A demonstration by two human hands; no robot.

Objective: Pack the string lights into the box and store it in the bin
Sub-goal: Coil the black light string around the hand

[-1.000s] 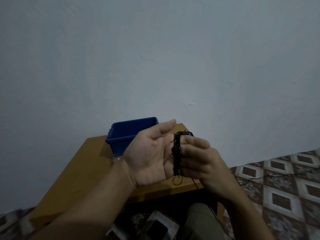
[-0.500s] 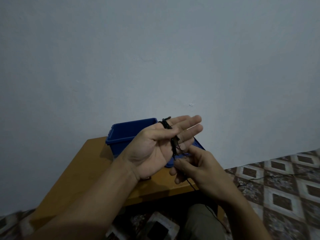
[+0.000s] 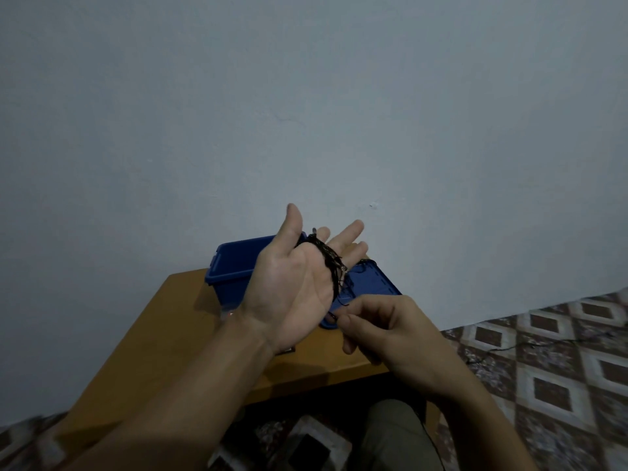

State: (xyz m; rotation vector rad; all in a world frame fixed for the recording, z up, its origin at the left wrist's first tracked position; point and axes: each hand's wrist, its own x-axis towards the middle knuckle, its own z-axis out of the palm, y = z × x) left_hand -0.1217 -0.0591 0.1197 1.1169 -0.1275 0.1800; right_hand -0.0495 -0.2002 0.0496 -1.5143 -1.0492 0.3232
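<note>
My left hand point(image 3: 292, 283) is raised palm up with straight fingers. A black coil of string lights point(image 3: 331, 263) is wound around its fingers. My right hand point(image 3: 380, 328) sits just below and to the right, pinching the loose end of the black wire near the left palm's edge. More wire trails over the floor point(image 3: 503, 348) at the right. Behind my hands, the blue bin point(image 3: 234, 263) stands open on the wooden table point(image 3: 163, 334). Its blue lid point(image 3: 370, 283) lies beside it on the right. No box is clearly visible.
A plain grey wall fills the upper view. Patterned floor tiles point(image 3: 560, 368) lie right of the table. A small red-marked object point(image 3: 231, 313) peeks out by my left wrist. My knee point(image 3: 390, 436) shows below the table's front edge.
My left hand rose and turned further palm up, thumb now pointing upward. My right hand moved down and to the right, drawing the wire from the coil across the palm's edge.
</note>
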